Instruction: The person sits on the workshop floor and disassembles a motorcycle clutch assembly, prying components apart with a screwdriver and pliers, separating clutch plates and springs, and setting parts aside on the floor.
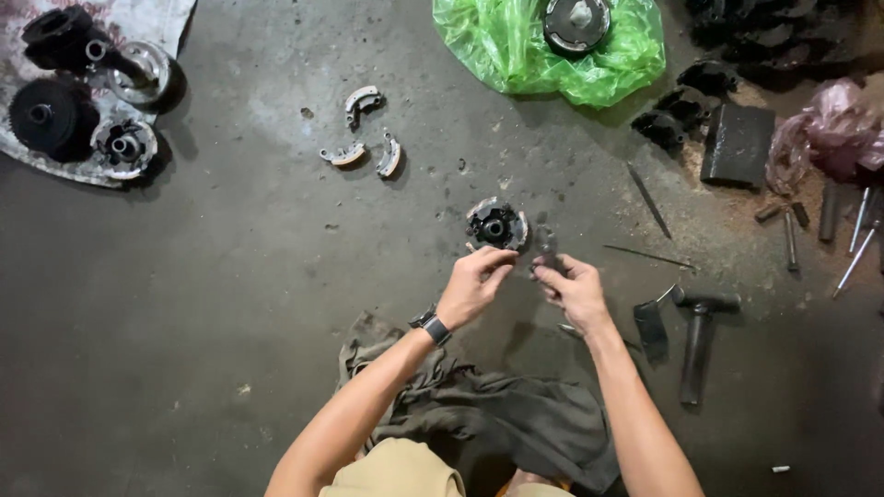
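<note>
My left hand and my right hand hover close together above a dark concrete floor. The fingertips of my right hand pinch a small dark metal part. My left hand's fingers are curled, reaching toward that part; whether they touch it I cannot tell. Just beyond both hands, a round black and silver clutch assembly lies flat on the floor. A black watch sits on my left wrist.
Three curved clutch shoes lie at the upper left of centre. Pulley parts rest on a cloth at far left. A green plastic bag holds a round part. A hammer, rods and screwdrivers lie right. A dark rag covers my lap.
</note>
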